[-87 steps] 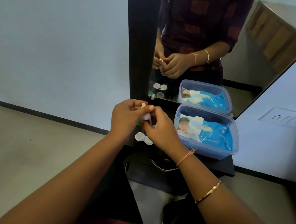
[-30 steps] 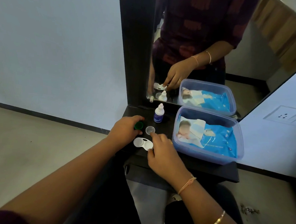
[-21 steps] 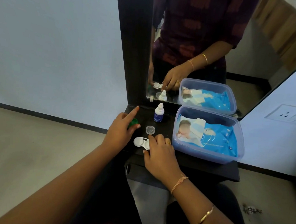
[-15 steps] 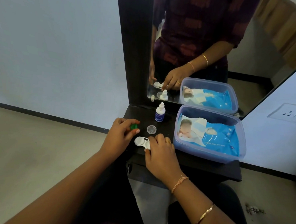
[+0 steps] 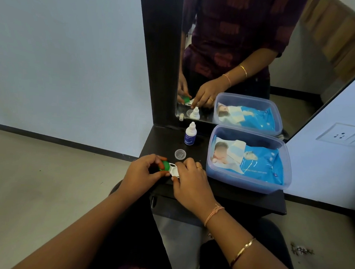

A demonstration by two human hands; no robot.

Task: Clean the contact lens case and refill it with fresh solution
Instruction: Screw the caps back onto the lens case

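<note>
A white contact lens case (image 5: 174,170) lies on the dark shelf (image 5: 161,140) near its front edge. My left hand (image 5: 143,171) pinches a green round cap (image 5: 164,166) and holds it tilted over the case's left well. My right hand (image 5: 190,181) grips the right side of the case and covers it. A clear round cap (image 5: 180,154) lies loose just behind the case. The small white solution bottle (image 5: 190,134) with a blue label stands capped further back by the mirror.
A clear plastic box (image 5: 279,182) holding a blue pack of baby wipes (image 5: 254,159) fills the right of the shelf. A dark-framed mirror (image 5: 260,56) rises behind. A wall socket (image 5: 342,136) is at the right. Beige floor lies to the left.
The solution bottle was set down on the shelf. My left hand picked up the green cap and brought it right, over the case. My right hand stayed on the case.
</note>
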